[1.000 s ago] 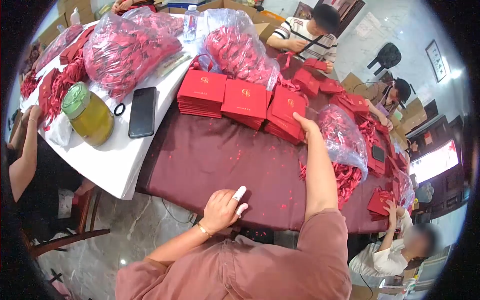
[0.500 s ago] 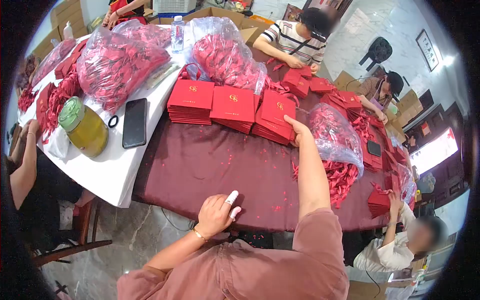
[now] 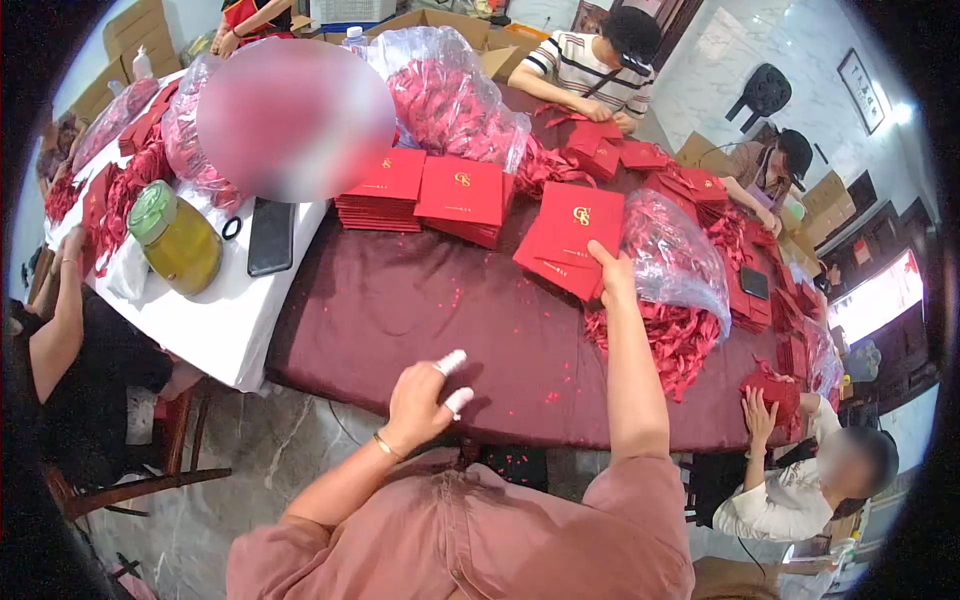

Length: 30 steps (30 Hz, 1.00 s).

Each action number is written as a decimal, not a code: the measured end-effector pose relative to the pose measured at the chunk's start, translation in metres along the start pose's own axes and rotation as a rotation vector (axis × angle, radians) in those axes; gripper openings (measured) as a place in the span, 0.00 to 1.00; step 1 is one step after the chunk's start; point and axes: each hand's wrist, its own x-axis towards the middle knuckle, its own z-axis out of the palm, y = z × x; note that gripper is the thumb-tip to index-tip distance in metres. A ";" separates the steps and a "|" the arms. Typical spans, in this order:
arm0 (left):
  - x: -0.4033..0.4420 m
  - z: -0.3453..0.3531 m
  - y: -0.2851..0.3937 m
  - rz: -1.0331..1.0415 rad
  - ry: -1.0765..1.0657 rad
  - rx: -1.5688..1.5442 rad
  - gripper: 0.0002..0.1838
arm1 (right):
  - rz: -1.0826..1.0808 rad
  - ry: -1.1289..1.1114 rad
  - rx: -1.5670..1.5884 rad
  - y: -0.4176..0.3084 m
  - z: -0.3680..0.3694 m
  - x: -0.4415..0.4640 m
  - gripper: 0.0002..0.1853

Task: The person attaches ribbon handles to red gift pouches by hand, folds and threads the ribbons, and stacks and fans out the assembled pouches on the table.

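Note:
My right hand (image 3: 618, 276) grips flat red gift bags (image 3: 562, 222) with a gold logo, thumb on the top face. At least two overlap; the exact number is hidden. To their left stand two neat stacks, a nearer-middle stack of red bags (image 3: 460, 196) and a left stack of red bags (image 3: 380, 214). My left hand (image 3: 418, 408) hovers near the table's front edge, holding nothing. Its thumb and index finger, wrapped in white, are spread apart. A clear plastic sack (image 3: 672, 245) spilling red ribbons lies just right of my right hand.
A white table (image 3: 235, 345) on the left bears a green-lidded bottle (image 3: 178, 240) and a black phone (image 3: 270, 237). Red scraps dot the maroon tablecloth (image 3: 400, 310). Co-workers sit around, one at the right with a hand (image 3: 760, 415) on red bags. A blurred patch hides part of the back left.
My right hand has drawn the red bags from the right-hand pile toward me, lifting them. My left hand has shifted slightly left and its fingers have spread. The view has tilted a little.

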 end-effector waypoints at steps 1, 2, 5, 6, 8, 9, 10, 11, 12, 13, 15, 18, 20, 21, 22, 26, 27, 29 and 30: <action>0.005 -0.004 0.002 -0.025 0.043 -0.129 0.32 | -0.141 0.022 -0.062 -0.006 -0.001 -0.021 0.28; 0.010 -0.006 0.002 -0.046 0.074 -0.171 0.35 | -0.282 0.042 -0.124 -0.013 -0.001 -0.043 0.28; 0.037 -0.008 0.001 -0.114 0.059 -0.400 0.51 | -0.499 -0.040 -0.052 -0.015 -0.002 -0.095 0.30; 0.048 -0.003 -0.004 -0.128 0.037 -0.586 0.59 | -0.527 -0.058 -0.018 -0.014 0.001 -0.117 0.33; 0.075 -0.005 0.010 -0.209 -0.061 -0.869 0.72 | -0.495 -0.118 -0.011 0.015 -0.006 -0.136 0.37; 0.085 0.001 0.007 -0.191 -0.054 -0.891 0.75 | -0.424 -0.140 -0.165 0.020 -0.004 -0.156 0.44; 0.092 0.019 -0.016 -0.114 -0.113 -0.622 0.76 | -0.399 -0.306 -0.189 0.044 -0.009 -0.155 0.49; 0.094 0.027 -0.012 -0.131 -0.174 -0.626 0.76 | -0.326 -0.333 -0.176 0.067 -0.009 -0.161 0.52; 0.093 0.037 -0.006 -0.162 -0.211 -0.769 0.75 | -0.474 -0.287 -0.409 0.076 -0.010 -0.169 0.51; 0.092 0.044 -0.006 -0.144 -0.199 -0.806 0.74 | -0.469 -0.300 -0.406 0.078 -0.013 -0.169 0.51; 0.089 0.054 -0.006 -0.134 -0.185 -0.833 0.73 | -0.379 -0.362 -0.280 0.080 -0.016 -0.168 0.50; 0.090 0.059 -0.004 -0.210 -0.148 -0.740 0.73 | -0.396 -0.327 -0.303 0.078 -0.015 -0.174 0.43; 0.094 0.059 0.001 -0.220 -0.139 -0.910 0.72 | -0.391 -0.338 -0.236 0.073 -0.010 -0.174 0.38; 0.101 0.075 -0.023 -0.007 -0.049 -0.648 0.71 | -0.360 -0.375 -0.103 0.073 -0.008 -0.174 0.36; 0.102 0.072 -0.026 0.093 0.074 -0.315 0.70 | -0.338 -0.396 -0.131 0.072 -0.011 -0.171 0.34; 0.103 0.042 0.009 -0.094 -0.035 -0.619 0.71 | -0.380 -0.410 -0.029 0.067 -0.006 -0.165 0.36; 0.103 0.035 0.020 -0.191 -0.076 -0.805 0.70 | -0.426 -0.415 0.004 0.062 -0.001 -0.165 0.41; 0.101 0.055 0.014 -0.055 0.042 -0.519 0.66 | -0.449 -0.375 0.053 0.063 0.007 -0.158 0.43; 0.101 0.059 0.018 -0.096 0.092 -0.667 0.65 | -0.459 -0.313 0.102 0.064 0.010 -0.156 0.45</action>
